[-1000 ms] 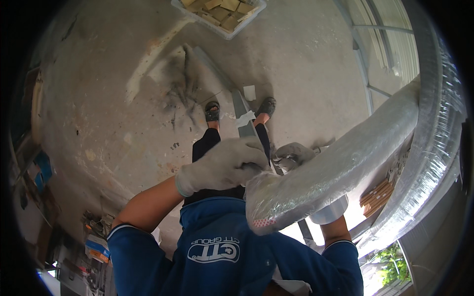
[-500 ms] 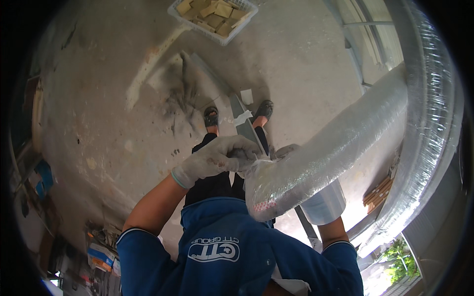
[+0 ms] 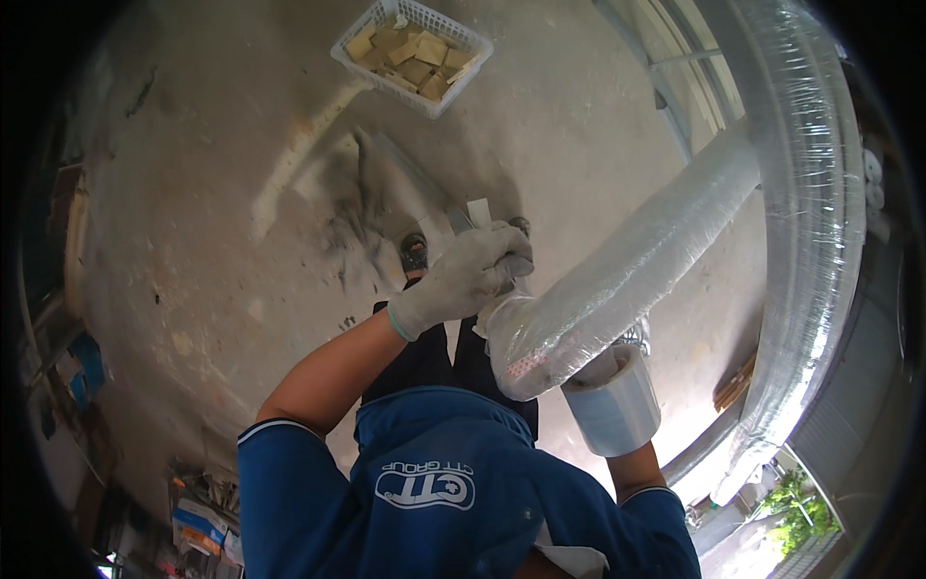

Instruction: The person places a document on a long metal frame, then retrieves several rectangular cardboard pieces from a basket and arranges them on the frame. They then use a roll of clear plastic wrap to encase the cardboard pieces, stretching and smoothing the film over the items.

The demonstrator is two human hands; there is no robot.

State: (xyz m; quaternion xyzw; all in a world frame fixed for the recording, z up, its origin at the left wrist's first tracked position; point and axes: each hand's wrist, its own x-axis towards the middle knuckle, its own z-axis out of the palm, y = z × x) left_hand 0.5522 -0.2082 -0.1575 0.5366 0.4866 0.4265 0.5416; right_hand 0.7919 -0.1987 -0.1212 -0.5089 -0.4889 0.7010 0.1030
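My left hand (image 3: 468, 275), in a grey-white work glove, is closed at the tail end of a long bent piece wrapped in clear plastic film (image 3: 617, 280). Its fingers pinch a thin twist of plastic film (image 3: 519, 288) there. A reddish patch shows through the wrapping near this end. Around my right forearm sits a roll of clear stretch film (image 3: 617, 405). Only a bit of my right hand's glove (image 3: 600, 369) shows, at the roll's mouth. The wrapped piece hides its fingers.
A white plastic basket (image 3: 420, 96) of tan block pieces stands on the concrete floor ahead. At right, the wrapped piece meets a large curved bundle in shiny film (image 3: 810, 241). Metal framing (image 3: 690, 68) stands behind it. Boxes and clutter (image 3: 198, 516) lie at lower left.
My left hand has moved up and away from the wrapped end, drawing film out. My right hand's fingers, partly seen before beyond the wrapped end, are now hidden. The film roll has tilted more upright.
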